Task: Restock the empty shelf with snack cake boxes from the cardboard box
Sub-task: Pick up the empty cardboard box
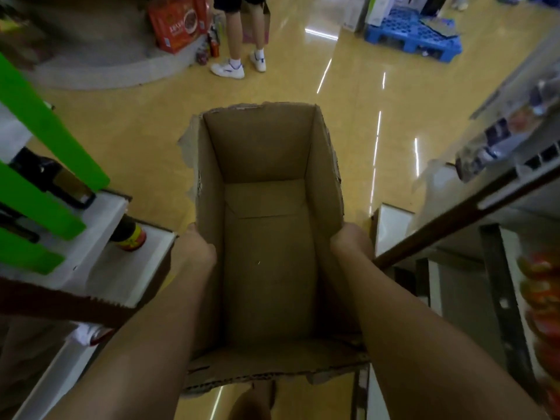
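Observation:
An open brown cardboard box (266,237) with torn top edges hangs in front of me over the aisle floor, and nothing lies inside it. My left hand (194,247) grips its left wall, fingers curled over the rim. My right hand (348,241) grips the right wall the same way. No snack cake box shows in the box. A shelf (454,219) with a dark front rail runs along my right; packaged goods on it are blurred.
On the left stands a white shelf (100,253) with green dividers (45,128) and dark bottles (128,234). A person's legs in white shoes (239,65) stand ahead by red cartons (175,25). A blue pallet (412,34) lies far right on the glossy floor.

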